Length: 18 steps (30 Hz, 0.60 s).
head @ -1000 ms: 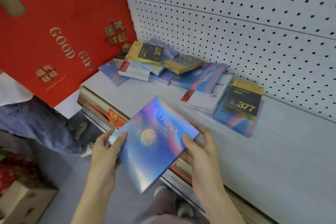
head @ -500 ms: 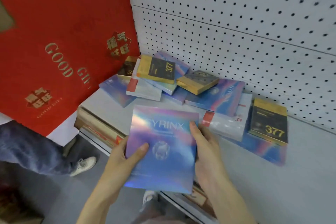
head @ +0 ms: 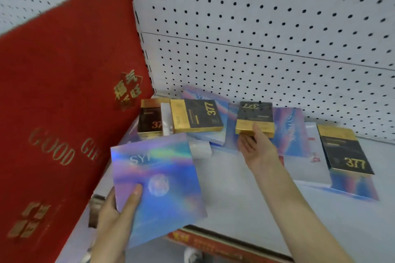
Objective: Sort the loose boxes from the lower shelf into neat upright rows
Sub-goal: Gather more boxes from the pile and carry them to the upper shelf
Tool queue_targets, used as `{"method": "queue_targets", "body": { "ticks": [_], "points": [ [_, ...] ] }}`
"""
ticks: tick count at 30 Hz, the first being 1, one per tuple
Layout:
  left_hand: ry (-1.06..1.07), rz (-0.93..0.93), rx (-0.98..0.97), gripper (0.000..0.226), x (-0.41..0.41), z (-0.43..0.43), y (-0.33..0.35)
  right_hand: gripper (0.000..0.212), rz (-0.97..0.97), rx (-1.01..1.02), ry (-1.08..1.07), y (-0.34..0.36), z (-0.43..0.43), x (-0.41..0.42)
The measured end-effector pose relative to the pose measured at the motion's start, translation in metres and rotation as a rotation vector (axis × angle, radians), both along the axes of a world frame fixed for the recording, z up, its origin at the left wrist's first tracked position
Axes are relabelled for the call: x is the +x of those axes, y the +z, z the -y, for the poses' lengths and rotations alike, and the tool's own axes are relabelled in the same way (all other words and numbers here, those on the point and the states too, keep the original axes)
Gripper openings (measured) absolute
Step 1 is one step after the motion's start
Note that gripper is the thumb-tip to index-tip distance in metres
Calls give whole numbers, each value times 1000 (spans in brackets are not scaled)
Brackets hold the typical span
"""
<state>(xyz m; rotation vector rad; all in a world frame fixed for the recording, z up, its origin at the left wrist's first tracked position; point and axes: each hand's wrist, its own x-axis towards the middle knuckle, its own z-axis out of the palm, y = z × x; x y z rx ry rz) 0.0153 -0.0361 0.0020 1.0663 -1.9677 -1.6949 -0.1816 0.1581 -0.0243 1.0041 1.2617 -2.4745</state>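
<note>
My left hand (head: 115, 213) grips a flat holographic SYRINX box (head: 162, 181) by its lower left corner, held tilted over the shelf's front edge. My right hand (head: 256, 149) reaches into the loose pile, thumb on the gold front edge of a black and gold 377 box (head: 255, 116) and fingers underneath it. More 377 boxes lie flat: one left of centre (head: 196, 116), one far left (head: 149, 117), one at the right (head: 344, 151). Other holographic boxes (head: 288, 130) and a white box (head: 314, 156) lie under them.
The boxes rest on a pale grey shelf (head: 277, 220) backed by white pegboard (head: 256, 28). A big red GOOD GIFT box (head: 59, 102) leans at the left end of the shelf. A red label strip (head: 213, 243) runs along the shelf's front edge.
My right hand let go of the holographic box and reached forward to the 377 box in the pile. My left hand alone now holds the holographic box, shifted left.
</note>
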Motion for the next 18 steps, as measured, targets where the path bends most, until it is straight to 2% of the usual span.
{"method": "queue_targets", "body": {
  "ticks": [5, 7, 9, 12, 18],
  "points": [
    [-136, -26, 71, 11, -21, 9, -3, 22, 35, 59, -122, -10, 10, -15],
    [-143, -53, 135, 11, -24, 7, -9, 26, 29, 41, -148, -6, 8, -17],
    [-124, -57, 192, 8, -20, 4, -15, 23, -6, 37, -146, 1, -2, -9],
    [-141, -71, 187, 6, -16, -8, -12, 13, -81, 38, -27, 12, -34, 30],
    [-300, -123, 168, 25, -10, -76, -1, 34, -264, 66, 187, 27, -118, 155]
  ]
}}
